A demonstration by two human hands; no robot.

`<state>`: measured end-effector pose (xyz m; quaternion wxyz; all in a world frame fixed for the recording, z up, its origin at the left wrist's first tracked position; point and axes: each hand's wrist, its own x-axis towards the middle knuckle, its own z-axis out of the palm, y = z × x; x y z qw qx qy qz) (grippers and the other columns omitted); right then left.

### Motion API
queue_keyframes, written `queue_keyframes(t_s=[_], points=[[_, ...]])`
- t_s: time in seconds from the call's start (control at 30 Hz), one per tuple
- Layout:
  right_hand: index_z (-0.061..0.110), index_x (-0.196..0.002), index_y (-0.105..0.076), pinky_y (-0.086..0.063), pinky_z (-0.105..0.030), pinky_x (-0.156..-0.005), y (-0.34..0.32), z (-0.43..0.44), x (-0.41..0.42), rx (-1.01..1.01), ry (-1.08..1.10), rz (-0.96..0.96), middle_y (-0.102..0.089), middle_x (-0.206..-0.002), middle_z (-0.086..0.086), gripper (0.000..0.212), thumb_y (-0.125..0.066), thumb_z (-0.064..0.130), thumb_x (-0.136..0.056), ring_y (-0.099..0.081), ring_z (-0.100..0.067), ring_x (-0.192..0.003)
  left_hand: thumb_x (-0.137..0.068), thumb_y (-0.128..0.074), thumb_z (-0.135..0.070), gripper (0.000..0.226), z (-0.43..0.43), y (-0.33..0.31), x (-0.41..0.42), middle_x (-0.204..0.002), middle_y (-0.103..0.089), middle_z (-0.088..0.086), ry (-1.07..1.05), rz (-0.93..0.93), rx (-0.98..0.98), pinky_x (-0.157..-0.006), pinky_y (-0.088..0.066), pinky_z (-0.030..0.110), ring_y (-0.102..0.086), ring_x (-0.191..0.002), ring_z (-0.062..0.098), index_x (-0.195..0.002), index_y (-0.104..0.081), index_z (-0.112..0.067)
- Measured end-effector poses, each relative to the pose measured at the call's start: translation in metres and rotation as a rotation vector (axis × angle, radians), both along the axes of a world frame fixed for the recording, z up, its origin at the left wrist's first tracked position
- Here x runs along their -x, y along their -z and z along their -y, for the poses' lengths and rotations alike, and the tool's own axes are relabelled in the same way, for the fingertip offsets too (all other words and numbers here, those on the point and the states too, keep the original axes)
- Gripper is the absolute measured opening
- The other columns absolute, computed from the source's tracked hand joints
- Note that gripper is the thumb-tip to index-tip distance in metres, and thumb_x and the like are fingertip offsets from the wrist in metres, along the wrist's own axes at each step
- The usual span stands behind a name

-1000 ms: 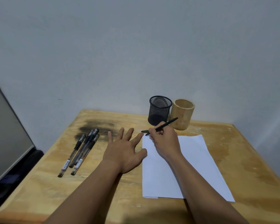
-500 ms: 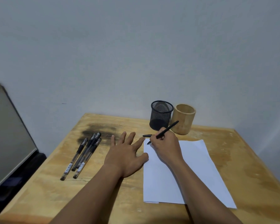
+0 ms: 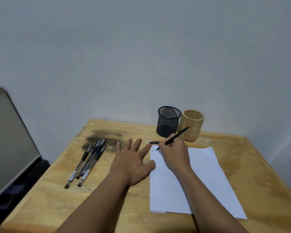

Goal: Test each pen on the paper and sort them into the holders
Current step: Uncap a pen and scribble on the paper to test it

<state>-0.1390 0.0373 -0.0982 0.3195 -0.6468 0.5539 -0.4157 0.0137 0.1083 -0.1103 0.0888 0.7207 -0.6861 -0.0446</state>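
Observation:
My right hand (image 3: 174, 153) grips a black pen (image 3: 176, 136) with its tip on the top left corner of the white paper (image 3: 200, 179), where a small scribble (image 3: 154, 150) shows. My left hand (image 3: 132, 161) lies flat with fingers spread on the wooden table (image 3: 57, 199), its thumb and index fingertip at the paper's left edge. A black pen cap (image 3: 154, 142) lies just beyond the paper. Several capped pens (image 3: 88, 161) lie in a bunch to the left. A black mesh holder (image 3: 168, 121) and a bamboo holder (image 3: 191, 125) stand behind the paper; the mesh one looks empty.
The table stands against a pale wall. A dark scorch-like stain (image 3: 104, 137) marks the wood behind the pens. A grey panel (image 3: 7, 140) leans beside the table on the left, with dark floor below it.
The pen tip has come down onto the paper's corner and a small scribble has appeared there. My left hand has stayed flat in place.

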Motion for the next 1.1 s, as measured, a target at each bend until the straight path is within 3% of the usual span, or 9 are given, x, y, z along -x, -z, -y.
queue_keyframes(t_s=[0.17, 0.3, 0.43, 0.57, 0.67, 0.8, 0.93, 1.1], points=[[0.015, -0.083, -0.063, -0.046, -0.023, -0.056, 0.004, 0.001, -0.002, -0.019, 0.002, 0.045, -0.068, -0.07, 0.001, 0.013, -0.064, 0.024, -0.091, -0.066, -0.014, -0.068, -0.085, -0.025, -0.069, 0.072, 0.0, 0.001, 0.0, -0.167, -0.008, -0.005, -0.005, -0.005, 0.003, -0.119, 0.004, 0.062, 0.003, -0.154, 0.024, -0.153, -0.013, -0.049], [0.017, -0.073, -0.054, -0.039, -0.013, -0.048, 0.001, 0.0, 0.0, -0.011, -0.041, 0.033, -0.06, -0.06, 0.005, 0.019, -0.064, 0.017, -0.089, -0.055, -0.004, -0.053, -0.084, -0.026, -0.069, 0.073, 0.0, 0.001, 0.0, -0.167, -0.007, -0.006, -0.009, -0.019, 0.0, -0.119, 0.005, 0.061, 0.004, -0.154, 0.023, -0.153, -0.014, -0.049], [0.013, -0.074, -0.057, -0.04, -0.022, -0.052, -0.001, 0.0, 0.001, -0.034, -0.035, 0.032, -0.058, -0.059, 0.004, 0.016, -0.065, 0.017, -0.086, -0.052, -0.009, -0.056, -0.084, -0.027, -0.068, 0.073, 0.0, 0.0, 0.0, -0.167, -0.008, -0.006, -0.014, -0.025, 0.001, -0.119, 0.005, 0.061, 0.004, -0.154, 0.023, -0.153, -0.015, -0.049], [0.011, -0.079, -0.064, -0.053, -0.036, -0.062, 0.0, 0.001, 0.001, -0.068, 0.033, 0.142, -0.067, -0.069, -0.002, 0.012, -0.067, 0.022, -0.085, -0.065, -0.018, -0.068, -0.084, -0.026, -0.07, 0.072, 0.0, 0.0, 0.0, -0.167, -0.008, -0.006, -0.011, -0.018, -0.008, -0.119, 0.006, 0.061, 0.004, -0.154, 0.023, -0.153, -0.014, -0.05], [0.009, -0.074, -0.062, -0.046, -0.039, -0.057, -0.007, 0.001, -0.001, -0.13, -0.013, 0.303, -0.063, -0.06, -0.005, 0.015, -0.066, 0.02, -0.083, -0.057, -0.022, -0.058, -0.085, -0.026, -0.069, 0.072, 0.001, -0.001, 0.0, -0.167, -0.008, -0.005, -0.007, -0.024, -0.026, -0.119, 0.006, 0.062, 0.004, -0.154, 0.024, -0.153, -0.013, -0.05], [0.019, -0.071, -0.066, -0.041, -0.035, -0.053, -0.023, 0.0, 0.001, -0.145, -0.056, 0.449, -0.06, -0.063, -0.006, 0.016, -0.068, 0.018, -0.086, -0.051, -0.023, -0.059, -0.086, -0.029, -0.067, 0.07, 0.002, -0.006, -0.001, -0.166, -0.013, -0.003, 0.002, -0.031, -0.042, -0.118, 0.002, 0.065, -0.001, -0.153, 0.028, -0.153, -0.017, -0.048], [0.013, -0.085, -0.068, -0.049, -0.031, -0.052, -0.034, 0.004, 0.011, -0.159, -0.044, 0.455, -0.064, -0.068, -0.002, 0.01, -0.064, 0.018, -0.093, -0.055, -0.017, -0.059, -0.091, -0.032, -0.06, 0.059, 0.012, -0.012, -0.001, -0.154, -0.04, -0.004, -0.049, -0.12, 0.086, -0.116, -0.016, 0.063, -0.026, -0.146, 0.025, -0.146, -0.037, -0.041], [0.014, -0.077, -0.066, -0.049, -0.034, -0.055, -0.029, 0.006, 0.022, -0.191, -0.002, 0.485, -0.068, -0.07, -0.006, 0.018, -0.063, 0.015, -0.094, -0.055, -0.018, -0.054, -0.093, -0.033, -0.055, 0.047, 0.049, -0.017, -0.004, -0.136, -0.06, -0.001, -0.078, -0.199, 0.158, -0.103, -0.043, 0.05, -0.052, -0.126, 0.026, -0.127, -0.061, -0.039]])
